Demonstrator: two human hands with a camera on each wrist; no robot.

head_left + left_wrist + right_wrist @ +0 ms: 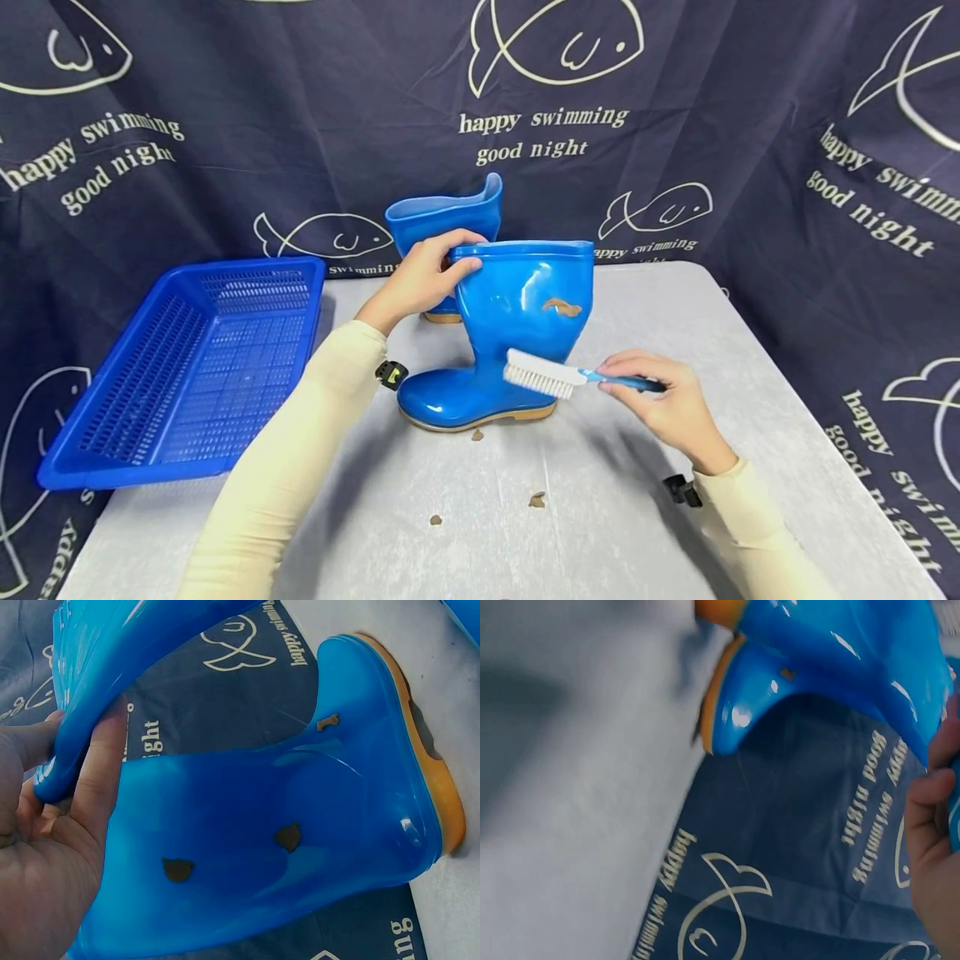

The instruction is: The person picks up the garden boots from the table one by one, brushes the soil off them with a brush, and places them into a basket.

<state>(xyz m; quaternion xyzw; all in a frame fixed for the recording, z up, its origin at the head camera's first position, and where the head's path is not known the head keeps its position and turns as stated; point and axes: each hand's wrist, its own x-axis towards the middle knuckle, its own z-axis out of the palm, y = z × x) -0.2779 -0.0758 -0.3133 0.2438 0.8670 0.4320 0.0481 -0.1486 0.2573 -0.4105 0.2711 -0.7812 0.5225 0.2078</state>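
A blue rain boot point(498, 325) with a tan sole stands upright on the table, its toe to the left. A brown patch point(562, 307) marks its shaft. My left hand point(423, 275) grips the boot's top rim, fingers and thumb on either side, as the left wrist view also shows. In my right hand point(667, 404) is a scrub brush point(540, 372) with white bristles, held by its blue handle in front of the lower shaft; whether the bristles touch the boot I cannot tell. Behind stands a second blue boot point(225, 832) with several brown spots.
A blue plastic basket point(90, 454) sits at the left of the grey table point(637, 533). Small brown bits point(537, 500) lie on the tabletop in front of the boot. A dark curtain point(337, 125) with fish drawings hangs around the back and sides.
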